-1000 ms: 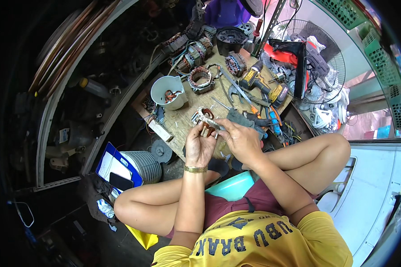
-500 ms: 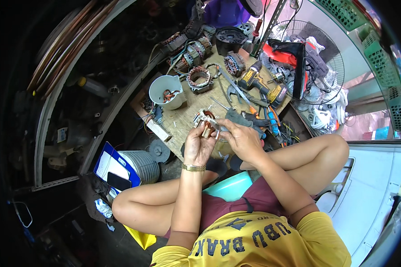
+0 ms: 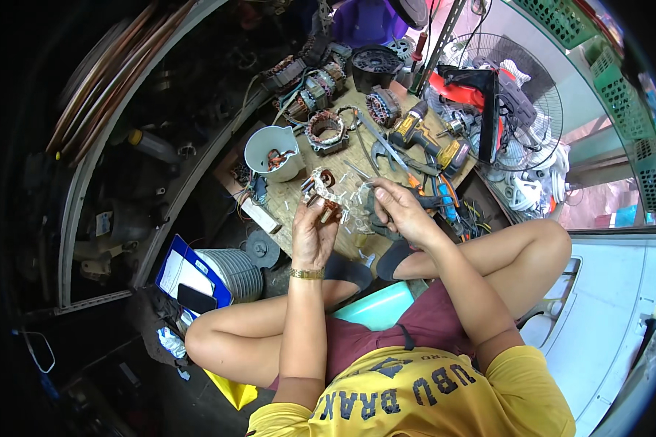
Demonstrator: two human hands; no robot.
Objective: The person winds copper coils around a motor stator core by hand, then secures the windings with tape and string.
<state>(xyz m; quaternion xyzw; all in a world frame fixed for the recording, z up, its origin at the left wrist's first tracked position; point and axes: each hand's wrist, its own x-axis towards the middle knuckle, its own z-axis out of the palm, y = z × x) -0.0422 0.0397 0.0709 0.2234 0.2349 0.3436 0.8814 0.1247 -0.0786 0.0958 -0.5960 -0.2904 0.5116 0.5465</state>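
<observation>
While the left hand point(image 3: 313, 237) holds up a small wire coil part point(image 3: 325, 192) over the near side of the worktop point(image 3: 284, 192), the right hand point(image 3: 406, 213) is just beside it, apart from it. The left grip is closed on the part's lower end, thumb and fingers about it, with the upper end free. The right grip is drawn nearly together at the tips; something thin and greyish may be pinched there, but I cannot tell what it is or whether it is truly held.

Judging by how things lie, the work looks partway along. Short white scraps point(image 3: 345, 215) are strewn on the wood near the part, so some pieces seem to be off already. What is left appears to be the white stuff that runs along the part, together with the copper wire in it; how firmly either sits cannot be made out.

As for its looks, the part is small and untidy: reddish-brown loops of wire, one curling round at the top, a pale, ragged band across the middle, and dull metal at the left edge. Its finer build is too small to read. Farther back stand a pale jug point(image 3: 287, 167) with reddish bits inside, a wound motor ring point(image 3: 331, 148) and a yellow and black drill point(image 3: 420, 134).
</observation>
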